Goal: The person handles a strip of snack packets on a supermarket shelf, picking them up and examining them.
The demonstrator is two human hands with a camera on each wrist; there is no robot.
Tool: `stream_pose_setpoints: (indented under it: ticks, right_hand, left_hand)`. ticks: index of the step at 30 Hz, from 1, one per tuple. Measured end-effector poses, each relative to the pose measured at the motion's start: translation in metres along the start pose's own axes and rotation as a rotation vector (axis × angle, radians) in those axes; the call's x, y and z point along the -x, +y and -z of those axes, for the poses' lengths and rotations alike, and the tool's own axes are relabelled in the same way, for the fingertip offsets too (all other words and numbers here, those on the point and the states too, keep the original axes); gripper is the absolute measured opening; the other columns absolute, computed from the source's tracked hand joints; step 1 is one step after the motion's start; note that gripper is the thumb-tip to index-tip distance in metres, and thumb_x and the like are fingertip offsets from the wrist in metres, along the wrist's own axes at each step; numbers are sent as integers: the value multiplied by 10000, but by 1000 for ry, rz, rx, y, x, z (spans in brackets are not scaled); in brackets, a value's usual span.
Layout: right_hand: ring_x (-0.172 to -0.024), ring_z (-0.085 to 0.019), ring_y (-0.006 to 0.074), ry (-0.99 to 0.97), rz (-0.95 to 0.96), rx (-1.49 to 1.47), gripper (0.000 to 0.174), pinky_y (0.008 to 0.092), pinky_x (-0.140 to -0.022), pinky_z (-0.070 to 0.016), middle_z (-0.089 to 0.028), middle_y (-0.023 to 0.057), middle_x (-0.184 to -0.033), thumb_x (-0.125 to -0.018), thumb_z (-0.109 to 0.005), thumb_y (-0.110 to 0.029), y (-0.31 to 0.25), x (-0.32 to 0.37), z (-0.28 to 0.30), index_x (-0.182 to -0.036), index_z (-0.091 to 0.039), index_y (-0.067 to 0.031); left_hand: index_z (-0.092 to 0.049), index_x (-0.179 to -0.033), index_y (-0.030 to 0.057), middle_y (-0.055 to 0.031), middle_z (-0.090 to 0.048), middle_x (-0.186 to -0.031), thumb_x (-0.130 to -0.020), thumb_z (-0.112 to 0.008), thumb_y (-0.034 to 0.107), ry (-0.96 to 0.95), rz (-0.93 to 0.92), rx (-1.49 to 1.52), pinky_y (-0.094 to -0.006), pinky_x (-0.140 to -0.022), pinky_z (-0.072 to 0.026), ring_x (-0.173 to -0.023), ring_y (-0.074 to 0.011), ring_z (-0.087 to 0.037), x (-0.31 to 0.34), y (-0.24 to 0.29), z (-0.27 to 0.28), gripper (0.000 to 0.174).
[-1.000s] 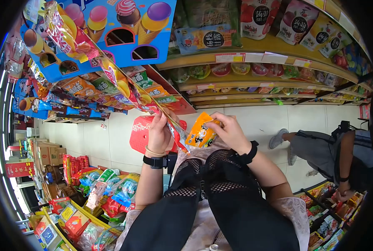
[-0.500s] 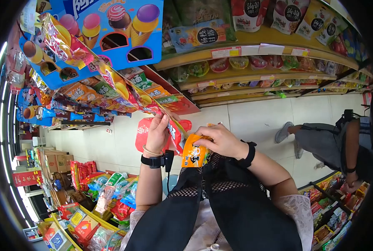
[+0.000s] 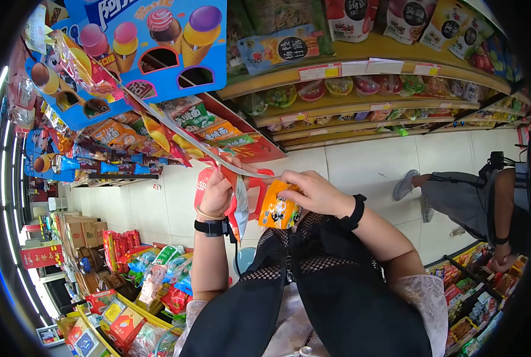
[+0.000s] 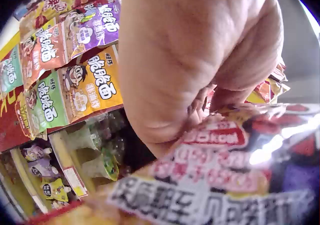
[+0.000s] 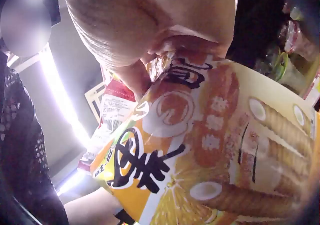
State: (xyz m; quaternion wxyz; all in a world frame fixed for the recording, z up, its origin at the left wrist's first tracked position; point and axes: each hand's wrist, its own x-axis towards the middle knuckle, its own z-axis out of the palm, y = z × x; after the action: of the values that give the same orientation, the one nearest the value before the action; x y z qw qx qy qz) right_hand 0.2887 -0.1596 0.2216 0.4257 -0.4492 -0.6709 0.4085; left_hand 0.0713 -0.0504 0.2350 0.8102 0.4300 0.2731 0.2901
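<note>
A strip of joined snack packets hangs slantwise from the upper left in the head view. Near its lower end my left hand [image 3: 216, 191] grips a red and white packet [image 3: 238, 211], whose printed face [image 4: 235, 170] fills the bottom of the left wrist view. My right hand [image 3: 319, 195] pinches an orange packet [image 3: 279, 207] between thumb and fingers, just right of the strip's end. In the right wrist view, the fingers of that hand [image 5: 150, 30] curl over the top edge of the orange packet [image 5: 175, 150]. Some fingertips are hidden.
A blue ice-cream display box [image 3: 158, 53] stands upper left, above rows of snack packets. Shelves with price tags [image 3: 319, 71] run along the top right. A red stool [image 3: 254, 199] is behind the hands. Bagged goods lie lower left; another person [image 3: 467, 199] stands at right.
The strip has twisted near the left hand, now showing a pale edge and a differently turned end packet. The orange packet came down and closer to the body, then rose slightly.
</note>
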Motion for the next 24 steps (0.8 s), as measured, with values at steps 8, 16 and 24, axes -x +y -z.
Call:
stream_pose_setpoints:
  ticks: [8, 16, 24]
  right_hand:
    - [-614, -577, 334, 256, -34, 49, 164, 354, -521, -423, -576, 168, -687, -851, -601, -129, -2, -3, 6, -862, -487, -12]
    - [-632, -615, 292, 393, 89, 182, 166, 337, -564, -491, -644, 119, -762, -785, -664, -107, -1, -9, -3, -815, -538, -4]
    - [-676, -631, 207, 393, 330, 477, 129, 313, -568, -495, -631, 28, -884, -718, -650, -114, -8, -12, -6, -785, -547, -73]
  left_hand:
    - [-494, -1040, 25, -207, -544, -1132, -869, -493, 33, -44, 57, 85, -243, -679, -468, -777, -139, -545, -2, 1, 1, 171]
    - [-565, -946, -4, -235, -555, -1139, -880, -581, 266, -17, 65, -82, -395, -947, -422, -1085, -293, -544, -4, 0, -1, 278]
    - [-511, -1099, -73, -219, -493, -1267, -838, -518, 6, -131, 18, -60, -340, -940, -423, -1085, -224, -545, 1, 11, -10, 273]
